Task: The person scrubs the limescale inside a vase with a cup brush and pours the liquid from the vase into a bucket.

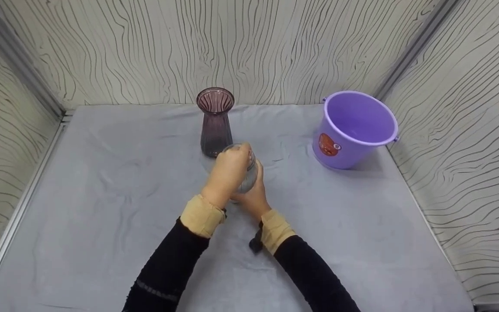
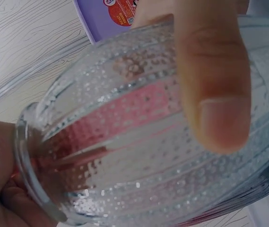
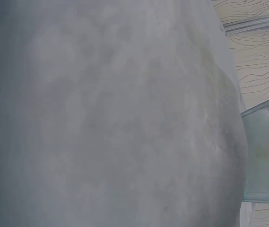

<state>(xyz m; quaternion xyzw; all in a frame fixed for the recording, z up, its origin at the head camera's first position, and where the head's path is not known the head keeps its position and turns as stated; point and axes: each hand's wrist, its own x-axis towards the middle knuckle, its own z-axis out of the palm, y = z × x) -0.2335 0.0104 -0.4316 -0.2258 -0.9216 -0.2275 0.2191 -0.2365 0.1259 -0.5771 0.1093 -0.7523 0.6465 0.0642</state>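
A clear glass vase (image 2: 139,142) with ribs and raised dots is held between both hands, largely covered by them in the head view. My left hand (image 1: 231,171) has curled fingers at its rim; whether the fingertips reach inside is hidden. My right hand (image 1: 256,197) grips the vase's body, its thumb (image 2: 219,94) lying across the glass in the left wrist view. Pink and brownish patches show through the glass; I cannot tell what makes them. Just behind the hands stands a purple glass vase (image 1: 216,125), upright. Pale greenish glass (image 3: 266,156) edges into the right wrist view.
A purple bucket (image 1: 338,149) with a red sticker stands at the back right. Grey cloth (image 1: 115,216) covers the table. Wood-grain walls (image 1: 145,52) enclose the back and both sides.
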